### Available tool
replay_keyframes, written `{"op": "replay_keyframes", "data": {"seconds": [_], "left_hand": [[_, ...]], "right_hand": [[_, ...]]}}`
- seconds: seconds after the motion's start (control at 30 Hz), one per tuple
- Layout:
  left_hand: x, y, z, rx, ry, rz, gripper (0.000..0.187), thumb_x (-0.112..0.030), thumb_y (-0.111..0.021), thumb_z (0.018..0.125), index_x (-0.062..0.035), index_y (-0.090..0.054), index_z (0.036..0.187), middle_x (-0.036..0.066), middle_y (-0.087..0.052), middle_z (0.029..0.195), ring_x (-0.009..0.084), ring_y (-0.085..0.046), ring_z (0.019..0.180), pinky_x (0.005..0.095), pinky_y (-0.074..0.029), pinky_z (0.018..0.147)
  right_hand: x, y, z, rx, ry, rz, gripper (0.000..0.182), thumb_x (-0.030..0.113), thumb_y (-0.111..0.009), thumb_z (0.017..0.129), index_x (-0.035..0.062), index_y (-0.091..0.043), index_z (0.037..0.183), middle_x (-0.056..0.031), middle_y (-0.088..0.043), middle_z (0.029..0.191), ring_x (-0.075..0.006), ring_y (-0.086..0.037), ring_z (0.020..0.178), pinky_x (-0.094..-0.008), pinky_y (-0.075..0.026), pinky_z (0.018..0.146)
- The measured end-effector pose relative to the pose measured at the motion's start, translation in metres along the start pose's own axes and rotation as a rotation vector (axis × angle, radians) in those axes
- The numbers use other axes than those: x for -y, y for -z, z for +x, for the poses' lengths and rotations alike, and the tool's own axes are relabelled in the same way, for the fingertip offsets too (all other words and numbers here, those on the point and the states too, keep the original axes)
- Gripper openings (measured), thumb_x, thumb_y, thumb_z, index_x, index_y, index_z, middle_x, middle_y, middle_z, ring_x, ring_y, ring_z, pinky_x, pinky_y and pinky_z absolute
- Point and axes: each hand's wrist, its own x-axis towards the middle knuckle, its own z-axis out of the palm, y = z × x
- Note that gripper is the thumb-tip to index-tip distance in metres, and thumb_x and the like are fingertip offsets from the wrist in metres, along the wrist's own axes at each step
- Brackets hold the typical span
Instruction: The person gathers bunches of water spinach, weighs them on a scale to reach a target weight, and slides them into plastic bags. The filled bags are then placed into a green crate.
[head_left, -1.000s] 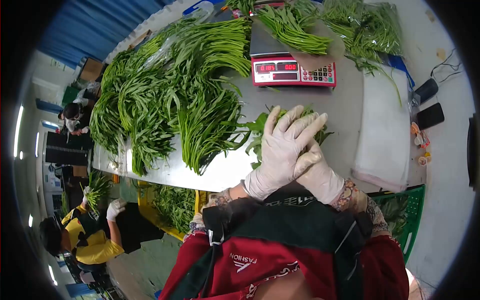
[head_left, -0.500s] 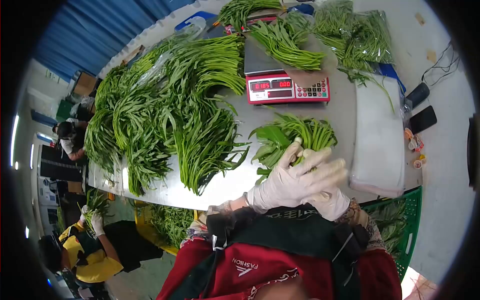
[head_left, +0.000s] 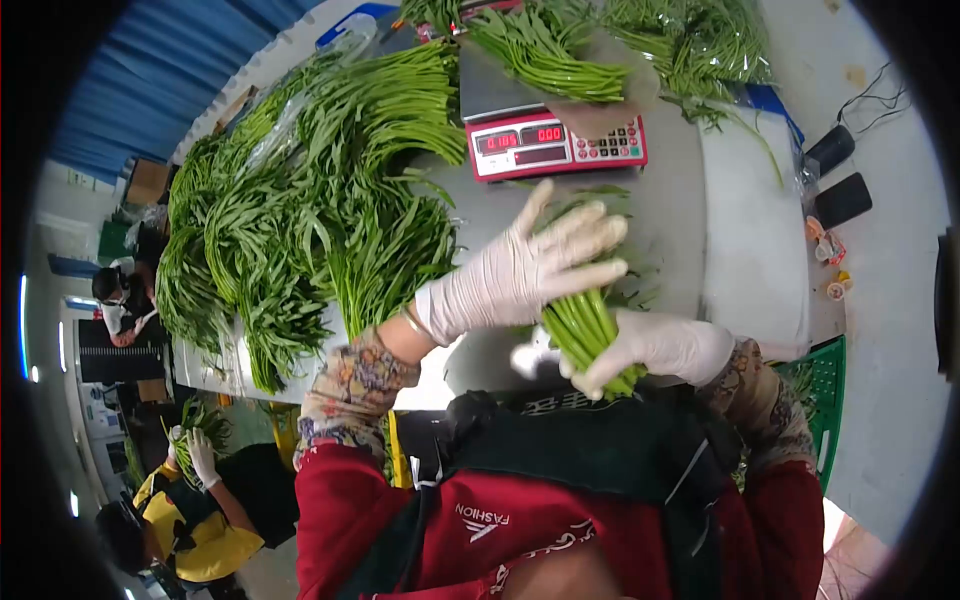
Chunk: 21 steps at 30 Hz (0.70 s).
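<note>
My right hand [head_left: 665,350], in a white glove, is closed round the cut stems of a bunch of leafy green vegetable [head_left: 583,325]. The stems point toward my body and the leaves toward the scale. My left hand [head_left: 560,250], also gloved, lies across the leafy end with its fingers spread, hiding part of the leaves. A small blurred white patch [head_left: 535,355] shows left of the stems; I cannot make out what it is. Past the bunch stands a red-fronted digital scale [head_left: 555,145] with lit red digits. Loose long-stemmed greens [head_left: 570,70] rest on its pan.
A large heap of greens [head_left: 330,180] covers the metal table's left side. Bagged greens [head_left: 715,45] lie at the back right, above a stack of clear plastic bags [head_left: 755,250]. A phone [head_left: 843,200] is farther right. Another person [head_left: 190,530] handles greens at lower left.
The bunch has turned and come closer to me, its stems now toward my body. My hands have separated: the right grips the stems, the left spreads over the leaves. The view has shifted slightly.
</note>
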Motion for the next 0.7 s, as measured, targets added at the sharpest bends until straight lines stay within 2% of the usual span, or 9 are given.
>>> {"op": "replay_keyframes", "data": {"seconds": [0.07,0.1,0.23,0.4,0.47,0.5,0.6,0.63,0.7], "left_hand": [[-0.002,0.012,0.012,-0.006,0.181,-0.288,0.077,-0.031,-0.074,0.07,-0.0122,-0.038,0.135,0.009,-0.047,0.135,0.0312,-0.037,0.131,0.0638,-0.006,0.109],[0.001,0.003,0.007,-0.159,0.176,-0.443,0.077,-0.033,-0.07,0.073,-0.0151,-0.035,0.14,0.006,-0.054,0.128,0.0189,-0.043,0.128,0.0621,-0.003,0.11],[0.0,0.001,0.002,0.112,0.282,-0.534,0.075,-0.03,-0.071,0.074,-0.016,-0.035,0.14,0.0,-0.061,0.101,0.0167,-0.058,0.11,0.0588,-0.003,0.111],[-0.015,0.001,0.006,-0.094,0.255,-0.498,0.085,-0.032,-0.073,0.072,-0.0139,-0.029,0.143,0.001,-0.059,0.119,0.0213,-0.049,0.123,0.0572,-0.003,0.112],[-0.018,0.005,0.006,-0.088,0.208,-0.57,0.087,-0.032,-0.073,0.072,-0.0128,-0.028,0.143,0.001,-0.057,0.126,0.0224,-0.045,0.126,0.0577,-0.004,0.112],[-0.019,0.012,0.007,-0.018,0.302,-0.808,0.086,-0.033,-0.075,0.071,-0.0139,-0.03,0.142,0.0,-0.057,0.125,0.0215,-0.052,0.119,0.0556,-0.006,0.112],[-0.018,0.004,0.003,0.077,0.438,-0.982,0.084,-0.032,-0.075,0.071,-0.0153,-0.033,0.141,0.001,-0.059,0.123,0.0203,-0.06,0.107,0.0524,-0.01,0.113],[-0.022,0.002,0.006,-0.074,0.44,-0.933,0.078,-0.025,-0.077,0.07,-0.0146,-0.04,0.138,0.001,-0.067,0.095,0.0155,-0.066,0.086,0.0484,-0.013,0.114],[-0.019,0.009,0.004,-0.034,0.505,-0.882,0.078,-0.025,-0.077,0.07,-0.014,-0.04,0.138,0.002,-0.067,0.092,0.0157,-0.066,0.086,0.0484,-0.014,0.114]], "right_hand": [[-0.001,-0.007,0.001,0.067,-0.008,-0.009,0.025,0.011,-0.068,0.074,0.0003,-0.058,0.094,-0.0056,-0.06,0.078,-0.0123,-0.058,0.07,-0.0248,-0.046,0.066],[0.004,-0.006,-0.001,0.079,-0.024,-0.017,0.025,0.011,-0.068,0.074,-0.0001,-0.058,0.094,-0.0057,-0.06,0.078,-0.0125,-0.058,0.07,-0.0252,-0.046,0.066],[0.007,0.0,-0.002,0.165,-0.012,-0.001,0.037,0.009,-0.069,0.073,-0.0007,-0.053,0.104,-0.0064,-0.06,0.084,-0.0139,-0.057,0.07,-0.0271,-0.047,0.065],[0.004,0.006,-0.008,0.242,-0.04,0.106,0.048,0.007,-0.069,0.07,0.0001,-0.049,0.113,-0.007,-0.06,0.089,-0.0148,-0.058,0.071,-0.0275,-0.047,0.063],[0.006,0.003,-0.01,0.252,-0.042,0.058,0.038,0.008,-0.069,0.07,-0.0006,-0.055,0.105,-0.0074,-0.06,0.08,-0.0152,-0.058,0.067,-0.0281,-0.047,0.062],[0.006,0.006,-0.009,0.278,-0.049,0.034,0.035,0.009,-0.069,0.07,-0.0006,-0.057,0.101,-0.0075,-0.06,0.078,-0.0153,-0.058,0.066,-0.0282,-0.047,0.062],[-0.002,0.009,-0.008,0.259,-0.01,0.175,0.025,0.011,-0.068,0.07,-0.0007,-0.06,0.09,-0.0069,-0.058,0.069,-0.0162,-0.057,0.059,-0.0298,-0.047,0.063],[-0.002,0.01,-0.008,0.274,0.0,0.234,0.026,0.012,-0.068,0.07,-0.0009,-0.06,0.091,-0.0071,-0.058,0.07,-0.0164,-0.056,0.059,-0.0302,-0.047,0.064],[-0.003,0.008,-0.011,0.293,0.08,0.381,0.028,0.014,-0.067,0.073,-0.0018,-0.058,0.094,-0.0075,-0.059,0.074,-0.0167,-0.055,0.06,-0.0316,-0.047,0.066]]}}
